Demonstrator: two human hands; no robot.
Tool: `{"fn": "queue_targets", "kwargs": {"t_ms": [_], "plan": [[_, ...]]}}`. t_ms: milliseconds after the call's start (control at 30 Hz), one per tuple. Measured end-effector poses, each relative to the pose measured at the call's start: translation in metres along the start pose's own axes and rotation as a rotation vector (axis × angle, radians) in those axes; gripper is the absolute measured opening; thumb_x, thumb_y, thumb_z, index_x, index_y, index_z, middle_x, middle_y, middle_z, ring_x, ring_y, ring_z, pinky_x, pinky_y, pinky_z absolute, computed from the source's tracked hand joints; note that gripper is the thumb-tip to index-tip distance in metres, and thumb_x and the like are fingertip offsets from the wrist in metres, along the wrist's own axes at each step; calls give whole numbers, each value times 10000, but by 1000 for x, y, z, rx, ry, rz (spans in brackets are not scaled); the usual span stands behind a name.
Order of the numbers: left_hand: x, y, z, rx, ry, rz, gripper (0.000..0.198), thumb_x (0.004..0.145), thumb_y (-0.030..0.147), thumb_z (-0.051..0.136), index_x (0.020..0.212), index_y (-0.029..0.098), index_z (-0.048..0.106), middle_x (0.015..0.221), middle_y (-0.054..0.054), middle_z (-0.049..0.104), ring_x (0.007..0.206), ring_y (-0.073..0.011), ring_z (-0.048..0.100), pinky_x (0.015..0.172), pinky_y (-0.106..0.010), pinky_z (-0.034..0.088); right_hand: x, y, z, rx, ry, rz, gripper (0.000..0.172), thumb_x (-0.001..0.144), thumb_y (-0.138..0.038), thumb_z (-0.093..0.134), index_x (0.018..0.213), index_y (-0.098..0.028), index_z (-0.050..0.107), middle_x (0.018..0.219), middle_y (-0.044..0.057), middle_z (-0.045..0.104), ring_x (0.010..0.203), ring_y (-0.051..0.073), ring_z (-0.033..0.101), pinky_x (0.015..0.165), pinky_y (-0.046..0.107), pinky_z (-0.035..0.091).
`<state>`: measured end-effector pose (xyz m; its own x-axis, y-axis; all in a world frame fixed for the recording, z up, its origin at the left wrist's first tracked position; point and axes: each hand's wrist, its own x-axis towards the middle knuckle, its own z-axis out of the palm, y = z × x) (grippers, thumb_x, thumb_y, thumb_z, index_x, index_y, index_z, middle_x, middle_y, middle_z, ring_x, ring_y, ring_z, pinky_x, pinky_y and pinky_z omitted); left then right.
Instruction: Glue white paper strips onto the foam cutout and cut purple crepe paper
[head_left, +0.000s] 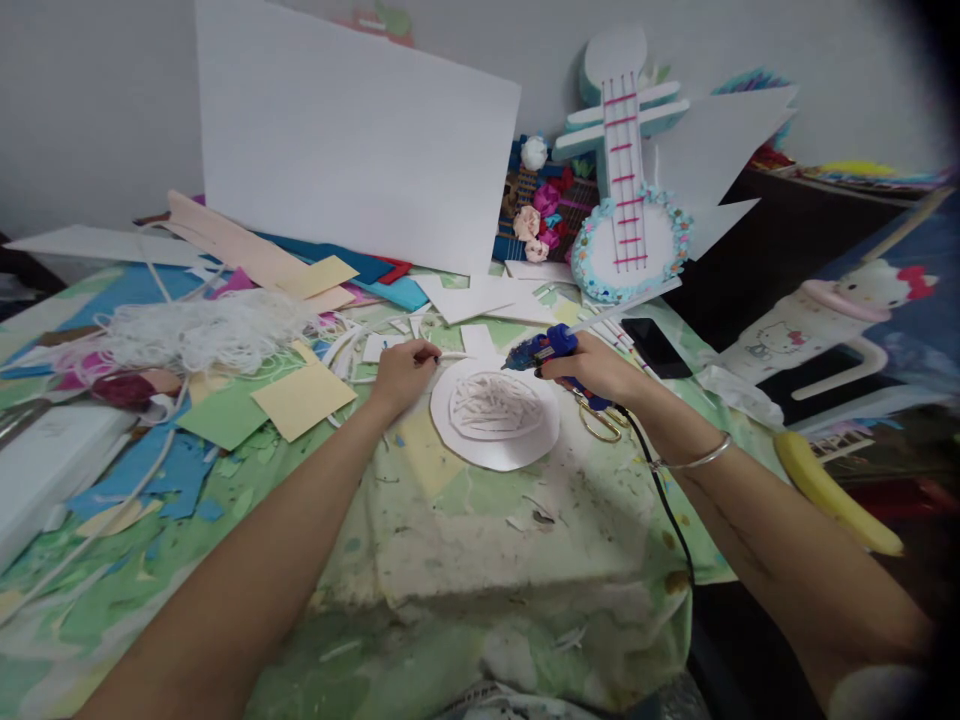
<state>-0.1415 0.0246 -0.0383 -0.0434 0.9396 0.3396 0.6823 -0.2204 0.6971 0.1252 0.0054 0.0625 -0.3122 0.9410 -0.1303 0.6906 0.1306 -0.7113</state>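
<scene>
My right hand (pixel 600 368) is wrapped round a blue glue gun (pixel 541 346) with a glue stick out of its back and a black cord trailing down. Its nozzle points down-left, above the far edge of a white round disc (pixel 501 455). A smaller oval piece covered with short white strips (pixel 499 404) lies on the disc. At the disc's upper left, my left hand (pixel 406 374) pinches a white cord (pixel 454 356), whose short end sticks out past the fingertips toward the disc.
Tangled white cord (pixel 210 330), a beige paper square (pixel 304 401) and scraps lie to the left. Gold-handled scissors (pixel 600 420) and a phone (pixel 656 347) lie to the right, near a tumbler (pixel 802 325) and a banana (pixel 836 495). A white board (pixel 356 130) and banjo-like craft (pixel 626 200) stand behind.
</scene>
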Motion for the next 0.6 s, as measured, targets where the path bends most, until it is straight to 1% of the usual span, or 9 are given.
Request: {"fn": "queue_targets", "kwargs": {"t_ms": [200, 300, 400, 467, 600], "plan": [[0, 2, -1, 12, 5, -15, 196, 712, 189, 541, 811, 183, 710, 768, -18, 709, 685, -161, 605, 695, -258, 460, -22, 5, -3, -66, -110, 5, 158, 644, -296, 603, 660, -139, 624, 593, 18, 593, 525, 127, 501, 481, 248, 348], [0, 2, -2, 20, 4, -8, 199, 715, 198, 544, 820, 177, 713, 771, -26, 709, 688, -166, 607, 696, -268, 460, -38, 6, -3, -56, -144, 20, 152, 650, -274, 595, 697, -138, 643, 623, 26, 614, 548, 136, 520, 480, 242, 358], [0, 1, -2, 18, 1, -2, 203, 712, 196, 541, 824, 182, 710, 782, -22, 711, 691, -163, 607, 707, -267, 464, -49, 7, -4, -51, -187, 24, 97, 635, -243, 598, 634, -148, 617, 591, 21, 595, 547, 136, 516, 467, 234, 357], [0, 1, -2, 12, 2, 2, 206, 710, 199, 538, 823, 179, 709, 778, -22, 709, 685, -159, 604, 706, -264, 464, -53, 8, -5, -40, -216, 23, 78, 626, -228, 599, 604, -154, 603, 572, 16, 585, 534, 131, 507, 463, 233, 360], [0, 1, -1, 14, 4, -3, 211, 707, 207, 529, 818, 180, 706, 761, -20, 703, 676, -156, 602, 698, -262, 465, -50, 9, -6, 18, -255, 61, 97, 633, -248, 602, 626, -152, 614, 578, 22, 587, 528, 133, 514, 472, 243, 390]]}}
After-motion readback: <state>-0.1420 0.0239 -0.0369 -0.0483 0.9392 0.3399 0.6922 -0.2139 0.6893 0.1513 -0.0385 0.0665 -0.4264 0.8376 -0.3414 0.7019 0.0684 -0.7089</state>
